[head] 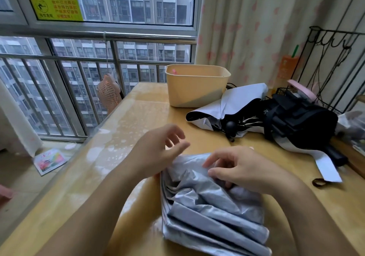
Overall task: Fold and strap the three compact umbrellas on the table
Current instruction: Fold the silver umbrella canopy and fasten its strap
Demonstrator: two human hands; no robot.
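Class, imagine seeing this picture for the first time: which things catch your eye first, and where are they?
First, in the near middle, the right hand pinches a crumpled silver umbrella on the table, with the left hand open beside it. Farther right lie black and white umbrellas in a heap, next to a cream tub.

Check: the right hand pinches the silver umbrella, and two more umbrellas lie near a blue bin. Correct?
No: the head view shows a pale yellow bin, not blue. The right hand pinches the silver umbrella; a white umbrella and a black umbrella lie near it.
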